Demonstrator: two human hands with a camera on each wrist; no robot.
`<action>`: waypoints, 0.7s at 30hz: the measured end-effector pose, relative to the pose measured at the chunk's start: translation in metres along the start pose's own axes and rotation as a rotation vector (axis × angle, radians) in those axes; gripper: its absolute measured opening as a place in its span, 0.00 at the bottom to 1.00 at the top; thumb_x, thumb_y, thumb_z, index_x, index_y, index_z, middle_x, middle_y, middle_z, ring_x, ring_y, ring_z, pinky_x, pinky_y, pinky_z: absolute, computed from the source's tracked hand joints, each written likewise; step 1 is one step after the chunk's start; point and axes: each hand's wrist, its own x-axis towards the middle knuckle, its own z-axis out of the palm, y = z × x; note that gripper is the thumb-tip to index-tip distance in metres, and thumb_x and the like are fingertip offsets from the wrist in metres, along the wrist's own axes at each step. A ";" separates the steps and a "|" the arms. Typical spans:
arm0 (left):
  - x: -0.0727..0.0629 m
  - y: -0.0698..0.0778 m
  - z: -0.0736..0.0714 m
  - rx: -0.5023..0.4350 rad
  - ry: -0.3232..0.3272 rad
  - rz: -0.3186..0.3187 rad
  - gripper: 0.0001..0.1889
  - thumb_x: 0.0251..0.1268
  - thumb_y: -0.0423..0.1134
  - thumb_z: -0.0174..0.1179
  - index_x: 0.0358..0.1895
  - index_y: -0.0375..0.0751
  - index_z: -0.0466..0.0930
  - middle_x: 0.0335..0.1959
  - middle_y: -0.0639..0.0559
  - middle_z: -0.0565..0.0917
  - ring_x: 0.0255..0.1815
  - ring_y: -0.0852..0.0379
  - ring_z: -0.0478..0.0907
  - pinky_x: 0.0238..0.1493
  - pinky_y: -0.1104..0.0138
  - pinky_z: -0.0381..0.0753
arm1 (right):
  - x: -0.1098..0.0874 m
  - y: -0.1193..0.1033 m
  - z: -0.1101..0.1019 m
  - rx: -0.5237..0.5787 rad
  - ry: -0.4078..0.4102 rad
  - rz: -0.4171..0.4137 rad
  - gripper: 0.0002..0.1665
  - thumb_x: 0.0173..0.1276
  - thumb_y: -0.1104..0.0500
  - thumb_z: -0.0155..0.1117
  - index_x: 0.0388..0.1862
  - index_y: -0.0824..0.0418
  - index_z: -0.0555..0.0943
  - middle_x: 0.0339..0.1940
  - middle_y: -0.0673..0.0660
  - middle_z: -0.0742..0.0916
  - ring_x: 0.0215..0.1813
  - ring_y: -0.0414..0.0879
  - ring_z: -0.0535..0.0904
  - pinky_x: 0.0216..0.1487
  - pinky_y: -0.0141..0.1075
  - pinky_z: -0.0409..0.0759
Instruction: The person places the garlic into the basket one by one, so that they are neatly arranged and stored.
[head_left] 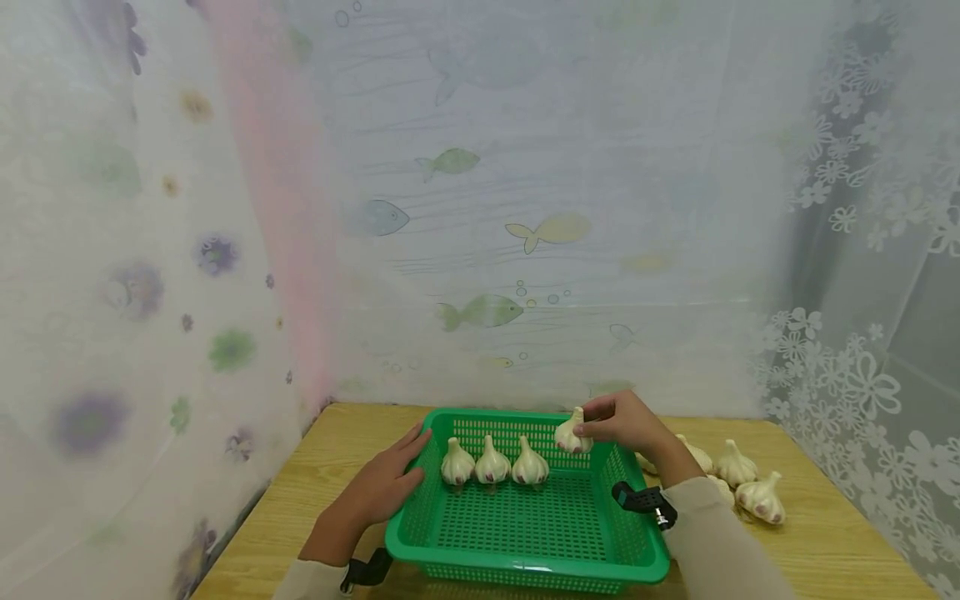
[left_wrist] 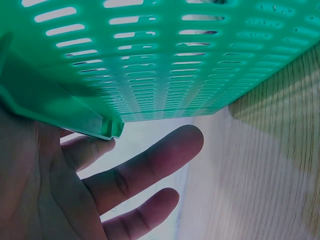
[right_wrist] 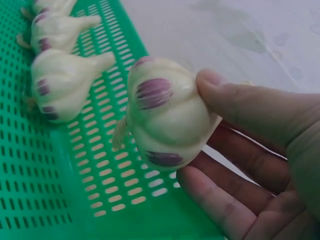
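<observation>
A green plastic basket (head_left: 525,565) with slotted walls stands on the wooden table. Three garlic bulbs (head_left: 492,461) sit in a row along its far side, stems up. My right hand (head_left: 626,425) pinches another garlic bulb (right_wrist: 167,115) between thumb and fingers, over the basket's far right part. That bulb is whitish with purple patches and trailing roots. At the basket's left rim lies my left hand (head_left: 382,483), its fingers extended along the edge. In the left wrist view, the left fingers (left_wrist: 150,167) show straight and spread beside the slotted wall.
Several more garlic bulbs (head_left: 761,498) lie on the table to the right of the basket, partly behind the right forearm. The wooden table (head_left: 300,492) runs back to a curtain (head_left: 480,250) printed with fish. Another patterned curtain (head_left: 150,333) hangs at the left.
</observation>
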 end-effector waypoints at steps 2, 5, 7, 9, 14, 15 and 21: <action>0.000 -0.001 0.000 0.001 0.001 -0.001 0.31 0.81 0.40 0.43 0.84 0.49 0.55 0.86 0.50 0.51 0.84 0.40 0.55 0.75 0.37 0.63 | 0.002 0.000 0.004 -0.021 0.008 0.011 0.24 0.66 0.51 0.76 0.55 0.65 0.88 0.49 0.59 0.91 0.49 0.49 0.87 0.50 0.46 0.87; 0.000 -0.001 0.001 0.002 0.003 -0.004 0.31 0.81 0.40 0.43 0.84 0.49 0.55 0.86 0.52 0.50 0.84 0.40 0.55 0.75 0.37 0.63 | 0.004 -0.001 0.009 -0.055 0.018 0.016 0.22 0.66 0.51 0.77 0.52 0.64 0.89 0.47 0.57 0.92 0.49 0.48 0.87 0.51 0.47 0.86; 0.001 -0.002 0.001 0.004 0.002 -0.003 0.31 0.81 0.40 0.43 0.84 0.49 0.55 0.86 0.52 0.50 0.84 0.40 0.55 0.74 0.37 0.63 | 0.006 -0.001 0.012 -0.081 0.031 0.019 0.20 0.65 0.52 0.77 0.51 0.63 0.90 0.46 0.56 0.92 0.48 0.47 0.87 0.51 0.47 0.86; 0.001 -0.002 0.001 0.004 0.002 -0.001 0.31 0.81 0.40 0.43 0.84 0.48 0.55 0.86 0.51 0.50 0.84 0.40 0.55 0.74 0.37 0.64 | 0.006 -0.001 0.014 -0.103 0.039 0.016 0.19 0.64 0.52 0.78 0.49 0.62 0.91 0.45 0.56 0.92 0.48 0.47 0.87 0.51 0.47 0.86; 0.001 -0.002 0.002 0.009 0.004 0.006 0.31 0.81 0.40 0.43 0.84 0.48 0.55 0.86 0.49 0.51 0.84 0.40 0.55 0.75 0.37 0.63 | 0.008 0.000 0.017 -0.129 0.043 0.003 0.20 0.61 0.53 0.80 0.48 0.64 0.91 0.44 0.58 0.92 0.47 0.50 0.87 0.49 0.48 0.86; 0.001 -0.002 0.002 0.011 0.004 0.006 0.31 0.81 0.40 0.43 0.84 0.48 0.55 0.86 0.49 0.51 0.84 0.40 0.55 0.75 0.37 0.63 | 0.009 0.001 0.017 -0.131 0.043 0.002 0.21 0.61 0.53 0.80 0.48 0.65 0.90 0.44 0.58 0.92 0.47 0.50 0.87 0.49 0.48 0.86; 0.000 -0.001 0.001 0.016 0.007 0.007 0.31 0.81 0.40 0.43 0.84 0.47 0.55 0.86 0.50 0.51 0.84 0.39 0.55 0.75 0.37 0.63 | 0.009 0.001 0.020 -0.158 0.031 0.000 0.19 0.59 0.53 0.81 0.46 0.63 0.91 0.43 0.56 0.92 0.46 0.49 0.87 0.49 0.49 0.86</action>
